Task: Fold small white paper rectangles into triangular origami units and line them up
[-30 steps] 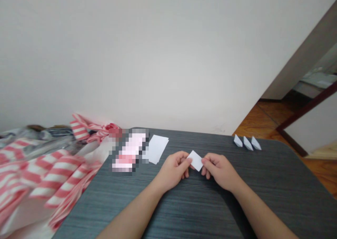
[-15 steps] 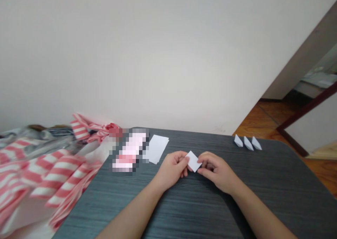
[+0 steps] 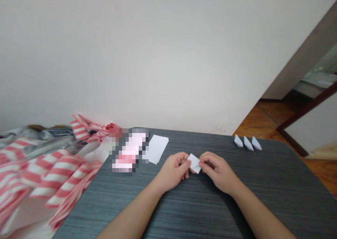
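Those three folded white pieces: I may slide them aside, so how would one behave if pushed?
The folded white pieces look like small paper shapes, so each is probably light and easily nudged across the table. Their pointed, angular outlines suggest tipping rather than rolling. The visible folds likely stiffen them.

No legible text, labels, numbers or signs.

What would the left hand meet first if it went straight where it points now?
The left hand would meet the white paper it pinches; past that, probably the right hand, though depth is unclear.
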`<action>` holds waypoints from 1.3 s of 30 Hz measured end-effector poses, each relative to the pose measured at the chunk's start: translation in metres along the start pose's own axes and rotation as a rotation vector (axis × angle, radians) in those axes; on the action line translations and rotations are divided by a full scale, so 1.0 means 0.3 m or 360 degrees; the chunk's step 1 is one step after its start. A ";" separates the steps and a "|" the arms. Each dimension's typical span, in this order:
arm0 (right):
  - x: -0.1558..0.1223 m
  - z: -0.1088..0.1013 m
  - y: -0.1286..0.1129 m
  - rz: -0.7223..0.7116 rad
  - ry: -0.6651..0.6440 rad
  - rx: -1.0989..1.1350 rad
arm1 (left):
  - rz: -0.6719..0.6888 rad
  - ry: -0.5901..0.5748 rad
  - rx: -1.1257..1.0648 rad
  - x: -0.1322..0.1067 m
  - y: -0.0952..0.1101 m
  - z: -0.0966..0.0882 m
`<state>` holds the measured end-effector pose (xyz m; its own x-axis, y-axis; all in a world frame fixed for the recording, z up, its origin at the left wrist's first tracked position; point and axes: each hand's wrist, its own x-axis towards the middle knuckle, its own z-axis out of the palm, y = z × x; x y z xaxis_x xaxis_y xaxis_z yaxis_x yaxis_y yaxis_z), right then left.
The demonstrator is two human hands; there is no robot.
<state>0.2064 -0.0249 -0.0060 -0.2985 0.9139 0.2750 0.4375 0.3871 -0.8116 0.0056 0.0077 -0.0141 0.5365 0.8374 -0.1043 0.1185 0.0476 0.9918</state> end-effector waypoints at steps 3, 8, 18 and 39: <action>-0.002 0.002 -0.004 0.0077 0.0034 -0.0027 | -0.0011 -0.0012 0.0055 -0.006 0.006 0.002; -0.004 0.004 -0.006 0.0129 0.0061 -0.0053 | 0.0002 -0.0043 0.0000 -0.012 0.024 0.008; 0.000 0.014 -0.010 0.0152 0.0034 -0.0134 | 0.0000 -0.0059 0.0138 -0.015 0.017 0.005; 0.001 0.000 -0.009 0.0277 -0.0041 -0.0082 | -0.0003 -0.0002 0.0253 -0.019 0.027 0.004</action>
<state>0.2050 -0.0257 -0.0038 -0.2359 0.9645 0.1189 0.5272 0.2298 -0.8181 0.0045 0.0026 -0.0055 0.5373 0.8366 -0.1065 0.2502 -0.0375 0.9675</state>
